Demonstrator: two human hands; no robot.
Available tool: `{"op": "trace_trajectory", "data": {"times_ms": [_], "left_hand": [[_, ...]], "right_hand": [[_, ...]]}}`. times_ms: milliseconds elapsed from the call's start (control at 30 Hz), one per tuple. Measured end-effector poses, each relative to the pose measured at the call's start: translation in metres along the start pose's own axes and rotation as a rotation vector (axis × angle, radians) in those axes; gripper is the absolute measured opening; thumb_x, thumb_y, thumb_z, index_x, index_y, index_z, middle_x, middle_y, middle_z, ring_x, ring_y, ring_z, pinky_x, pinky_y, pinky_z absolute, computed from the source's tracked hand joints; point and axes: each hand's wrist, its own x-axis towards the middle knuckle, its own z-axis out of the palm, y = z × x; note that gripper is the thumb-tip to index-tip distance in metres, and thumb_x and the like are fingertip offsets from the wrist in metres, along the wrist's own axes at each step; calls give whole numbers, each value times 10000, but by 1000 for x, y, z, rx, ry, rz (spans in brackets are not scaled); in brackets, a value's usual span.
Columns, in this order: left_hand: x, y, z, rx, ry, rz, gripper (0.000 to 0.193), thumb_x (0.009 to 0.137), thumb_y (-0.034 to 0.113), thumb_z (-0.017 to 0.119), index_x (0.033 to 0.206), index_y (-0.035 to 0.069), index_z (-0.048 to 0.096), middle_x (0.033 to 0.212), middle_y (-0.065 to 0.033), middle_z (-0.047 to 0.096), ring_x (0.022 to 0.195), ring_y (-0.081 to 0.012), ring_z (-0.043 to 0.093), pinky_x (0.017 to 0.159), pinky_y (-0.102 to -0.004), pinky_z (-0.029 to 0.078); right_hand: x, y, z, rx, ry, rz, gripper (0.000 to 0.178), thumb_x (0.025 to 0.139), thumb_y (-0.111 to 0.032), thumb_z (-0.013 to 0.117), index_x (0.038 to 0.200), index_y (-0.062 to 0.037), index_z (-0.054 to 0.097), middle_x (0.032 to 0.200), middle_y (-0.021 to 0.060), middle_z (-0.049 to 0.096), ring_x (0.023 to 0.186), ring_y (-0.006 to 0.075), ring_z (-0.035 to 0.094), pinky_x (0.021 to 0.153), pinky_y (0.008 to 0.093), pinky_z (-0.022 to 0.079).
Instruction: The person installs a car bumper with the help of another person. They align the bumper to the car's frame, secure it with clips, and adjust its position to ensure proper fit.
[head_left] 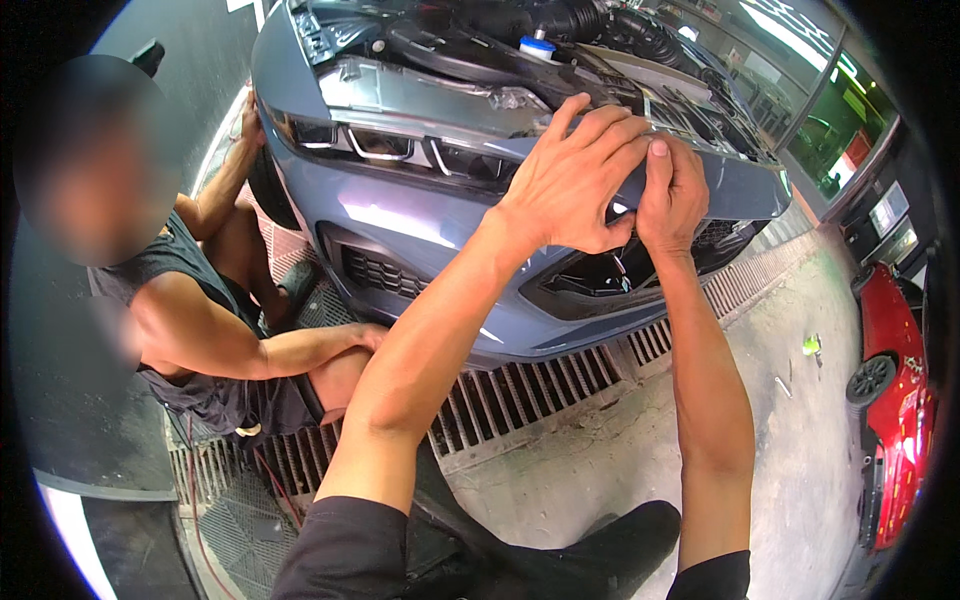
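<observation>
A blue-grey car front bumper spans the middle of the view, below an uncovered engine bay. My left hand lies over the bumper's top edge near the middle of the nose, its fingers bent over the rim and its thumb lower, by the grille opening. Right beside it, my right hand grips the same edge with curled fingers, thumb pointing up. What lies under both palms is hidden. Left of my hands is a headlight. A dark lower opening shows beneath them.
A co-worker sits close on the left, one hand at the wheel-arch edge. A metal floor grating runs under the nose. A red car stands at right. A blue-capped reservoir sits in the engine bay. A hose lies lower left.
</observation>
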Motion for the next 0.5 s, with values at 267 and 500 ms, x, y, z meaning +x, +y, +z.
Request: {"op": "trace_trajectory", "data": {"times_ms": [267,500], "left_hand": [[-194,69,-26,-58,58,-394,506,817,167,786,1299,39,700,1308,-148,698,1250,-367,631,1102,-545,444],[-214,73,-19,85,-11,-584,620,871,250,817,1424,40,632,1453,-161,627,1393,-376,546,1180,-563,365]], "right_hand": [[1,-3,4,-197,-92,-49,270,940,-292,759,1125,-95,763,1090,97,765,1093,332,694,961,444,531],[6,13,4,-132,-170,-116,285,941,-308,747,1120,-92,801,1117,125,792,1084,343,727,970,440,548]]}}
